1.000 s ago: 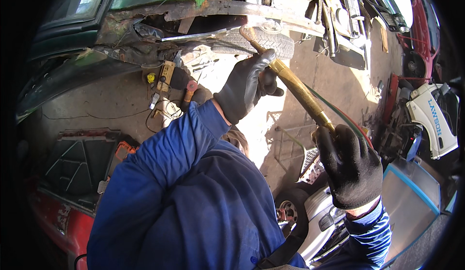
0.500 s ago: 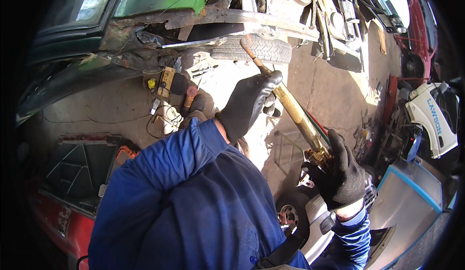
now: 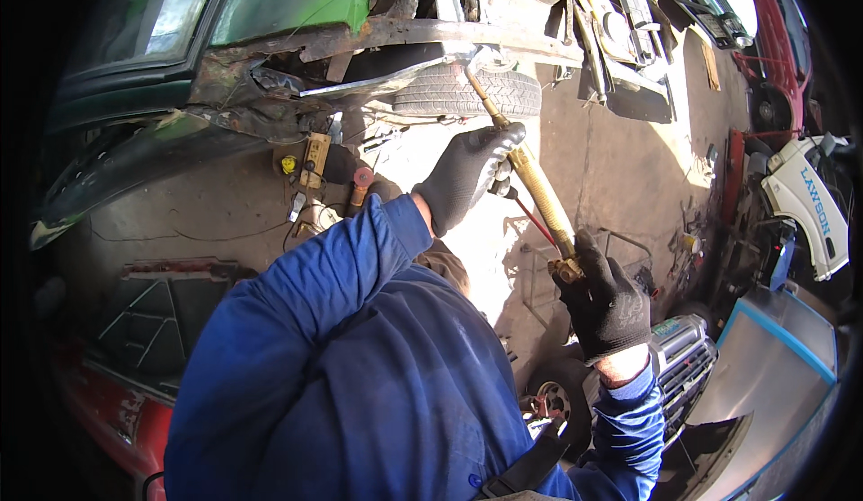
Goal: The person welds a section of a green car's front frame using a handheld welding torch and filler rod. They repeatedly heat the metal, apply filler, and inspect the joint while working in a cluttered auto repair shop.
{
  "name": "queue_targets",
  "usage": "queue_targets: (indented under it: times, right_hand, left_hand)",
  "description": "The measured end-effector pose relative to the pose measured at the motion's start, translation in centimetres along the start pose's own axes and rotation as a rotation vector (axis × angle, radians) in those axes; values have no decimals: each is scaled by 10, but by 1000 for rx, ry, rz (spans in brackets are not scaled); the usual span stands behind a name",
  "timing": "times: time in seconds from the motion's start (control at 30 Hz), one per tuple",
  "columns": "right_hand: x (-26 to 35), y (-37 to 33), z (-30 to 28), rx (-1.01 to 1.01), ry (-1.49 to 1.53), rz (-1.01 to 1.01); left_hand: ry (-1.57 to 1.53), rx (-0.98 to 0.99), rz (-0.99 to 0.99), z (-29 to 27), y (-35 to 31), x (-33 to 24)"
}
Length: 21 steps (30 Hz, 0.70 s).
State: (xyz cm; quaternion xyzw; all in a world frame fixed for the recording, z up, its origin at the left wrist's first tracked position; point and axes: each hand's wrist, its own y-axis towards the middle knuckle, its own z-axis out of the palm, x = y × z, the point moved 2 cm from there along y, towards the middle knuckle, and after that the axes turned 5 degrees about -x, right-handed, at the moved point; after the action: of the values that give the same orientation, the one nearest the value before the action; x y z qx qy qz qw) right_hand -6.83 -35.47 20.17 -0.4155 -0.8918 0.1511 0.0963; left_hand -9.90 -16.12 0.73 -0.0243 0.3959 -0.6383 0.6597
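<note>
A long brass-coloured gas torch (image 3: 542, 191) lies aslant across my gloved hands. Its thin tip points up and left toward the car's rusty sill and a tyre (image 3: 467, 93). My left hand (image 3: 460, 177), in a black glove, is closed round the torch near its neck. The black-gloved right hand (image 3: 611, 308) grips the lower end, with fingers about the brass valve fittings; part of that end is hidden by the glove. A red hose (image 3: 537, 222) shows beside the torch body. No flame is visible at the tip.
A stripped car body (image 3: 404, 35) with bare, rusty metal spans the far side. On the floor at left lie a yellow block (image 3: 315, 159) and loose cords. To the right stand a white panel (image 3: 805, 209) and a blue-edged sheet (image 3: 773, 357). A red panel (image 3: 144, 424) is at lower left.
The torch has turned a little steeper, and its lower end has moved left and up with my right hand. My left hand has shifted slightly but keeps its hold.
</note>
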Motion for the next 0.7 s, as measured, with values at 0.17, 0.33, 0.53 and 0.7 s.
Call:
queue_targets:
  times: [0.17,0.33,0.53,0.7]
  right_hand:
    - [-16,-30,-11,30,-12,53]
    - [-30,-47,6,-50,150,136]
    - [-45,-64,37,38,462,453]
    - [-58,-75,69,-44,657,487]
  left_hand:
    - [32,50,-164,19,-5,34]
    - [150,86,-170,28,0,48]
    - [506,237,-105,25,-2,46]
    - [992,297,-111,-17,-10,48]
